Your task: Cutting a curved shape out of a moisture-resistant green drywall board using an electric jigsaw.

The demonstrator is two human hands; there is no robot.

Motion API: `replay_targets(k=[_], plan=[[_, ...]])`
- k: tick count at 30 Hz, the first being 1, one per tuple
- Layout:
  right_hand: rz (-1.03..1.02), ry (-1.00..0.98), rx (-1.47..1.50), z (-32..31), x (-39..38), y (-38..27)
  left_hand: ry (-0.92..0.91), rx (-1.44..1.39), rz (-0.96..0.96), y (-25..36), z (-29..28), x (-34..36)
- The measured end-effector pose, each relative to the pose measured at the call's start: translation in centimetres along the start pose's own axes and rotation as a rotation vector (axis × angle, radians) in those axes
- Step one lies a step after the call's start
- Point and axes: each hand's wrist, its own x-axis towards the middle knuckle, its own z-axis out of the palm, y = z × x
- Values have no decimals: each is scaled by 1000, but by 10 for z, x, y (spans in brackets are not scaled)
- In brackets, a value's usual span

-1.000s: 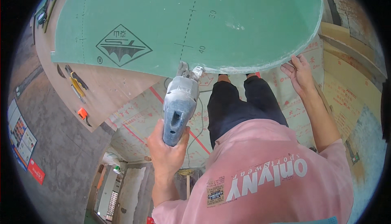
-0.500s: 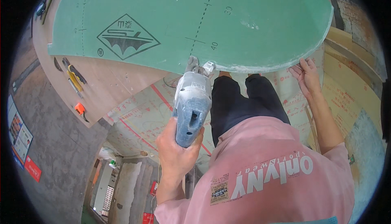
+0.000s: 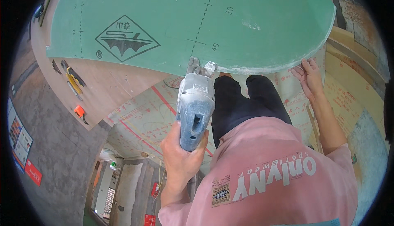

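Note:
My left hand (image 3: 182, 158) is closed around a dusty blue-grey power cutting tool (image 3: 193, 111), whose metal head sits at the near edge of a large green board (image 3: 188, 12), where the dashed line reaches it. My right hand (image 3: 308, 76) grips the board's curved edge at the right, fingers bent against it. A white, powdery band runs along that curved edge between the tool and my right hand.
A plywood top (image 3: 119, 82) under the board carries a yellow-and-black knife (image 3: 74, 77), a saw blade (image 3: 56, 66) and an orange tape measure (image 3: 80, 111). Yellow sheets (image 3: 349, 74) lie at the right. My legs (image 3: 246, 103) stand below the board's edge.
Compared with a second ago, the board, the tool and both my hands sit a little farther right in the view. Over the last half second they have barely moved.

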Motion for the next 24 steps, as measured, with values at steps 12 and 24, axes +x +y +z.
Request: replay_targets(k=[12,24], plan=[[18,-2,-9,3,-2,-4,8,23,-22,1,4,-1],[9,-13,-7,2,-2,-5,12,-24,1,0,7,-2]])
